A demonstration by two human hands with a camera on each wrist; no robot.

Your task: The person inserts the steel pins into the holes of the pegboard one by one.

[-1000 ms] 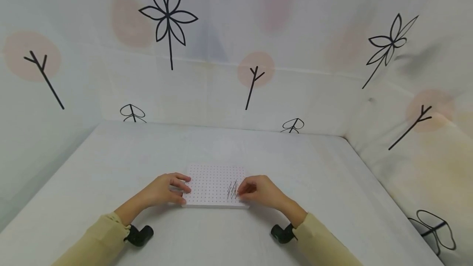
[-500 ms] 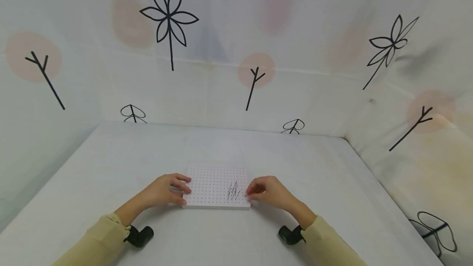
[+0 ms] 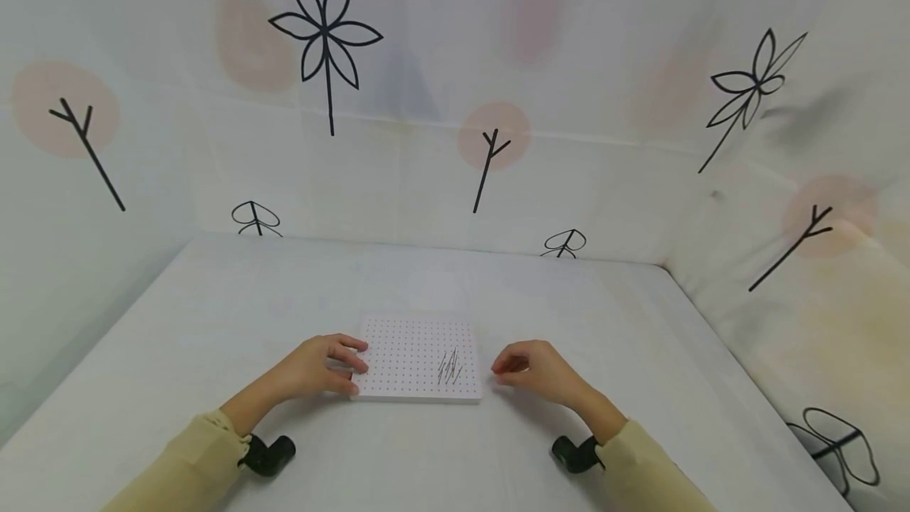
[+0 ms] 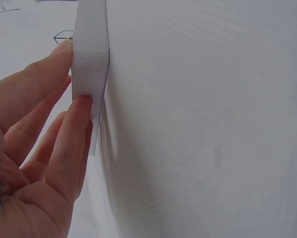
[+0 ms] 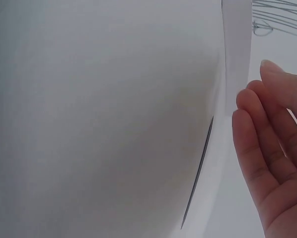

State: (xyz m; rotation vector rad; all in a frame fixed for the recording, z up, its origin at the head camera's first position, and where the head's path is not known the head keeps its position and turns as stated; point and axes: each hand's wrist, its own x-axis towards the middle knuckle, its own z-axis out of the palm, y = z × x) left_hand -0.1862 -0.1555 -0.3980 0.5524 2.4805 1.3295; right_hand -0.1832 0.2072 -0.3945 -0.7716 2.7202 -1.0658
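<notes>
A white pegboard [image 3: 405, 354] lies flat on the table in front of me. Several thin metal pins [image 3: 449, 367] stand leaning in its right half. My left hand [image 3: 351, 367] holds the board's left edge, fingers curled over the top and thumb at the near corner. In the left wrist view its fingers [image 4: 69, 129] press on the board's thick side [image 4: 90, 54]. My right hand [image 3: 501, 366] rests on the table just right of the board and holds nothing. Its fingers [image 5: 258, 134] lie relaxed beside the board's edge [image 5: 236, 59].
The white table [image 3: 213, 314] is walled on three sides by pale fabric printed with black flowers and twigs [image 3: 324, 30]. A black wrist camera sits under each sleeve [image 3: 268, 453] [image 3: 577, 453].
My right hand has drawn away to the right, from the pins on the board to the table beside it. The left hand and the board have stayed put.
</notes>
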